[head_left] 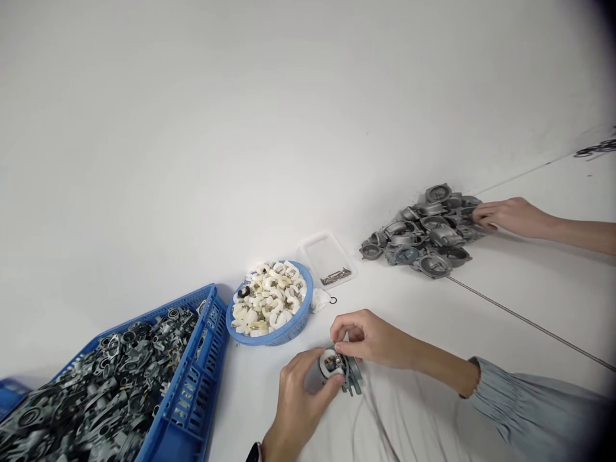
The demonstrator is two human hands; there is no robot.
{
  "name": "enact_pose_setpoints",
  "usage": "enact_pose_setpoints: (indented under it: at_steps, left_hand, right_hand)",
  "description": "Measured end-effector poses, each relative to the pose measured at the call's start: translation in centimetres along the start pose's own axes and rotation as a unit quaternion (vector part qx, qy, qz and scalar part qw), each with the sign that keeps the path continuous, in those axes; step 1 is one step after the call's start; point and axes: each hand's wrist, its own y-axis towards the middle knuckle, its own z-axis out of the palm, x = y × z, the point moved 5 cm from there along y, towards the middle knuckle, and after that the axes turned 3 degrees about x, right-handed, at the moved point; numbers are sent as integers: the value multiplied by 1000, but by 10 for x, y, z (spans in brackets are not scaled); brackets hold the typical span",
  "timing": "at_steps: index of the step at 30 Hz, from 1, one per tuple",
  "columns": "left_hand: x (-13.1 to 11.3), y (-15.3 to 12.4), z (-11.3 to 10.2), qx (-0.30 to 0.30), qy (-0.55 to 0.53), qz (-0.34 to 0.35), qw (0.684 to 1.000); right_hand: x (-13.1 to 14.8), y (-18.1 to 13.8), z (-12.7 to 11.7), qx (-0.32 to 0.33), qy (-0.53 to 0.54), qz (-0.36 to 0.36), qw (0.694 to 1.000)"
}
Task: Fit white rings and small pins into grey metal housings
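My left hand (304, 398) is wrapped round a grey metal housing (355, 377), thumb and fingers on its sides. Inside its round opening sits a white plastic ring (329, 364) with small metal parts at the centre. The fingers of my right hand (364, 335) are pinched together at the ring's upper right edge; whatever lies between the fingertips is hidden. Just beyond my hands stands a round blue basket (291, 332) full of white C-shaped plastic parts (272, 296). Near it lies a small black ring (333, 300).
A blue crate (192, 378) of grey metal parts stands at left. Behind is a white tray (318, 253) with small metal pins (335, 276). Another person's hand (513, 217) touches the pile of metal housings (423, 234) at right. A thin rod (529, 322) crosses the table.
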Motion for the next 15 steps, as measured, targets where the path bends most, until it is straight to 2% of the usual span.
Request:
enact_pose_setpoints:
  at_steps: [11,15]
  left_hand:
    - [2,-1,0,-4,16,-8,1000]
    - [3,0,0,-6,11,-13,1000]
  right_hand:
    - [-15,8,4,-1,37,-5,999]
    - [-13,8,2,-31,-17,-17,999]
